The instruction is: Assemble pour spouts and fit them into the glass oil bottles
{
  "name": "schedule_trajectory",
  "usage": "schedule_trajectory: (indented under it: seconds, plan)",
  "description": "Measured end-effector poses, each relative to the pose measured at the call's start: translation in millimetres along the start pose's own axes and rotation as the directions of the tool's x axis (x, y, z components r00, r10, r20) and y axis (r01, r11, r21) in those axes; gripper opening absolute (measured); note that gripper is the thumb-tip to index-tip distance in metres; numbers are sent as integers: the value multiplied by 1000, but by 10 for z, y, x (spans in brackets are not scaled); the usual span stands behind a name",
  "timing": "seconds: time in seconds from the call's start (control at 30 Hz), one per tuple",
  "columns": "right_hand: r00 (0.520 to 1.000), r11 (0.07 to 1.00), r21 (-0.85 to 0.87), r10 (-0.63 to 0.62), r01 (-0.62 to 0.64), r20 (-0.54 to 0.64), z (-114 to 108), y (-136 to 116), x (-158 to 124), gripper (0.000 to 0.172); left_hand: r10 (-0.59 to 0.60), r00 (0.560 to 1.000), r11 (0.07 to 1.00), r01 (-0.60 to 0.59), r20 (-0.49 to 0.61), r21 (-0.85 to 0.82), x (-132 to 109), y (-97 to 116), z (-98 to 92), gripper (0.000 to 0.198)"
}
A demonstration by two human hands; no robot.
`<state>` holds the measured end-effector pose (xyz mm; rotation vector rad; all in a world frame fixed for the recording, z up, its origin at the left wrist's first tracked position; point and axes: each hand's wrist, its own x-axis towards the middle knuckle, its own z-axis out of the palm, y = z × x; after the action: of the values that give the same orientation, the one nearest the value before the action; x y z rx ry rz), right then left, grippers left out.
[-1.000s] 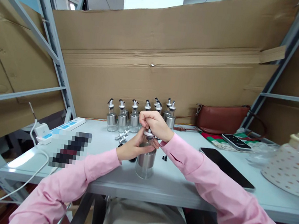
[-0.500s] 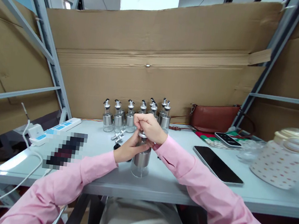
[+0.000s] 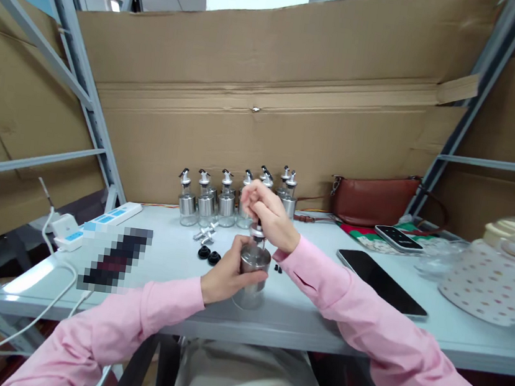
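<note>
Near the table's front edge stands a glass bottle with a metal band. My left hand is wrapped around its upper part, thumb across the front. Over the bottle's neck, my right hand is closed on the metal pourer top; the fingertips partly hide it. Behind my hands, several similar bottles with pourer tops stand in a group. Left of the held bottle lie small metal pourer parts and two black caps. Tiny black pieces lie just right of it.
A power strip and a pixelated dark item lie at the left. On the right are a large phone, a smaller black device, a brown bag and a dotted jar. Cardboard stands behind.
My right hand has risen slightly off the bottle's neck area, and my left hand has slid down around the metal band. The bottle has shifted a little right, and the black caps are now uncovered.
</note>
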<state>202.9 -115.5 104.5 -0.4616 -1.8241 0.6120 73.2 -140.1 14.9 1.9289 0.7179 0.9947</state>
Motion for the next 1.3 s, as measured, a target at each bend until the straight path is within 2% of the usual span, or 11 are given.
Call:
schedule_trajectory:
  seconds: [0.07, 0.13, 0.23, 0.3, 0.37, 0.47, 0.6, 0.7, 0.8, 0.97, 1.3]
  plan:
    - [989, 999, -6, -48, 48, -143, -91, 8, 18, 10, 69, 996, 997, -68, -60, 20, 47, 90, -98, 43]
    - [943, 993, -87, -98, 74, -317, -227, 93, 34, 11, 211, 952, 976, -195, -222, 92, 183, 185, -283, 43]
    - [838, 973, -228, -98, -33, -537, -480, 406, 3, 12, 418, 754, 903, -281, -507, 325, 495, 226, -681, 48]
    - [779, 942, -274, -22, -194, -627, -640, 699, -57, 14, 493, 603, 857, -213, -627, 469, 683, 126, -972, 51]
    - [749, 890, -315, 44, -330, -661, -768, 994, -129, 16, 494, 489, 847, -84, -719, 524, 785, -68, -1238, 50]
    - [728, 793, -352, 161, -497, -666, -884, 1341, -216, 22, 459, 422, 842, 74, -782, 535, 765, -418, -1544, 49]
    - [709, 715, -328, 324, -618, -627, -951, 1577, -263, 35, 451, 453, 801, 175, -769, 573, 642, -742, -1776, 49]
    - [694, 702, -284, 405, -653, -595, -992, 1644, -275, 44, 427, 477, 809, 178, -768, 560, 614, -859, -1854, 48]
    - [699, 697, -274, 445, -663, -559, -1022, 1679, -292, 50, 389, 530, 820, 174, -754, 545, 629, -961, -1883, 47]
    - [732, 731, -258, 452, -631, -510, -1032, 1736, -326, 54, 285, 632, 821, 228, -721, 524, 665, -1175, -1877, 51]
    - [806, 761, -341, 381, -552, -452, -1056, 1880, -365, 72, 252, 732, 781, 232, -633, 580, 643, -1256, -1914, 45]
